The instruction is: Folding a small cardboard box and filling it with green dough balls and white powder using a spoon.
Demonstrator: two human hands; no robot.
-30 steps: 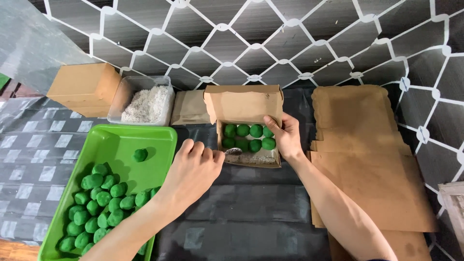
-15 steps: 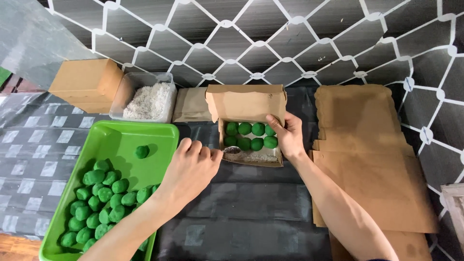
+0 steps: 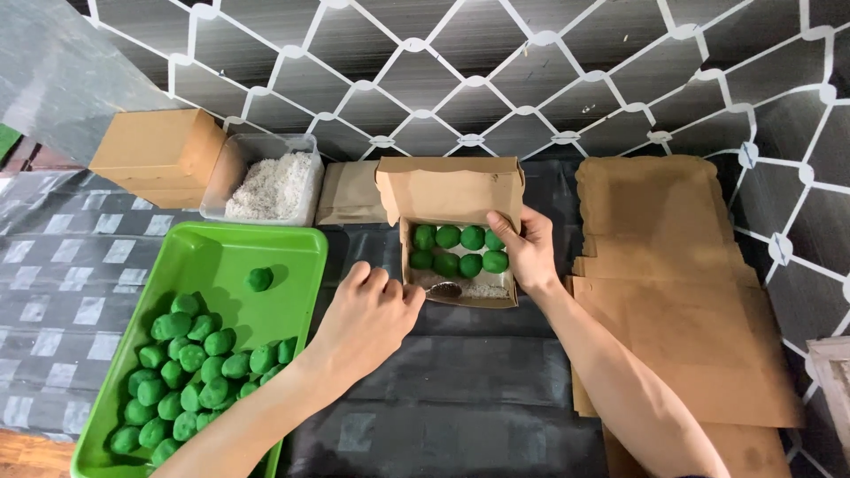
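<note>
Beside the green tray (image 3: 212,265) of green balls (image 3: 190,372), open cardboard box (image 3: 460,252) steadied by right hand (image 3: 527,252), fingers curled round its right wall; at its front edge, spoon (image 3: 443,289) now pinched by left hand (image 3: 367,319), earlier merely approaching.

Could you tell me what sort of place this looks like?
Probably a small home or stall food-packing spot: a green tray of green balls, an open cardboard box half filled with them, a tub of white shreds, and flat cardboard sheets stacked beside.
</note>
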